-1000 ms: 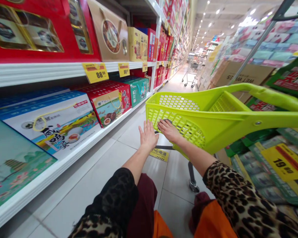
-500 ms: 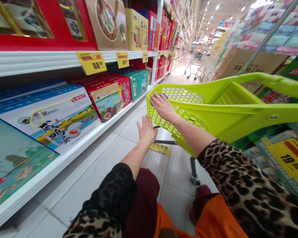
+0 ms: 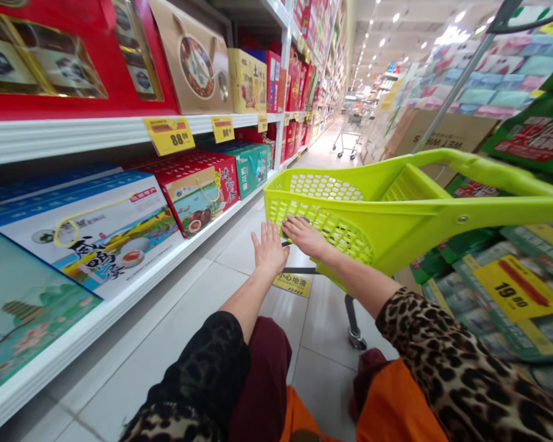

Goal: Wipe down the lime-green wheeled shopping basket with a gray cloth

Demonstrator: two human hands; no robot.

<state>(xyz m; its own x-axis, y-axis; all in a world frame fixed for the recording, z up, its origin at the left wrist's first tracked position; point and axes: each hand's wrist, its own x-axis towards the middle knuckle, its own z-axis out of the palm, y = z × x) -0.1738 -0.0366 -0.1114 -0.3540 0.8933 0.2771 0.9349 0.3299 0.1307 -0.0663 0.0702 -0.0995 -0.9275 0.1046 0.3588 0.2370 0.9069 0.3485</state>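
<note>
Supermarket aisle, gift-box shelving (image 3: 74, 132): I see the right hand (image 3: 304, 236) open flat on the lime-green plastic cart basket (image 3: 325, 209), no grip; the left hand (image 3: 270, 248) spreads wide just beside it. Light, stiff basket; the long handle (image 3: 488, 167) looks the surest hold.

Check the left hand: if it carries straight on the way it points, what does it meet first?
Most likely the lime-green plastic shopping basket, just ahead and slightly right of the left hand. Depth is hard to judge from this one view, so it could pass beside it.

gift boxes (image 3: 87, 236) on white store shelf (image 3: 50, 138), yellow price tag (image 3: 168, 135), distant shopping cart (image 3: 350, 138)
</note>
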